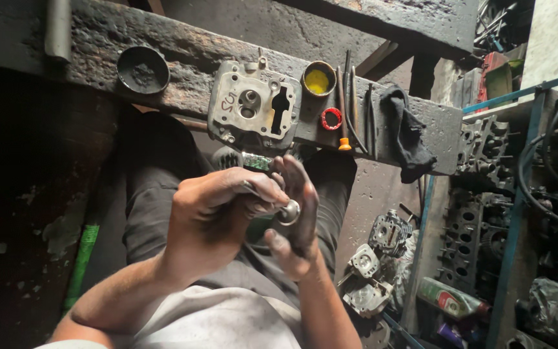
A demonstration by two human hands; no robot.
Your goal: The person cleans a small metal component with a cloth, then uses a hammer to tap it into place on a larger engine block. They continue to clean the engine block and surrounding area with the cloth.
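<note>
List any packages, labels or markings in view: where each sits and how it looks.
Plastic bottle: lying on the floor, lower right; green body with a red-and-white label.
Small tin: on the wooden bench right of the cylinder head; round, open, yellow paste inside.
Cylinder head: middle of the bench; grey metal with a handwritten red mark on its face.
No signs or screens.

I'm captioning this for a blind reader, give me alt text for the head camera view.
Two grimy hands, left hand and right hand, hold a small shiny metal engine valve over the lap. Ahead, a grey metal cylinder head lies on a blackened wooden plank, beside a tin of yellow paste and a black rag.
</note>
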